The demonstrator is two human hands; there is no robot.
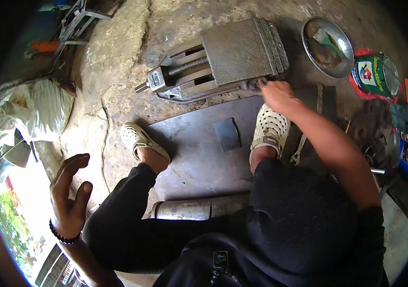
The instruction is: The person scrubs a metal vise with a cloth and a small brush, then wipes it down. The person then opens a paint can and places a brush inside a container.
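A heavy grey machine vise [240, 50] with a threaded screw lies on the floor ahead of me. My right hand [279, 97] reaches to the vise's near right edge, its fingers curled in at a small dark bit that I cannot make out. My left hand [71, 195], with a beaded bracelet at the wrist, is held up beside my left knee, fingers apart and holding nothing. Between my feet lies a metal sheet [189, 153], and a small dark rectangular plate [227, 134] rests on it.
At the far right are a metal bowl [344, 40] with a paintbrush [326, 40] in it and a green tin [375, 76]. A wrench [299, 149] lies beside my right shoe. A metal cylinder [182, 210] is close in front of me; a white sack [46, 110] sits at left.
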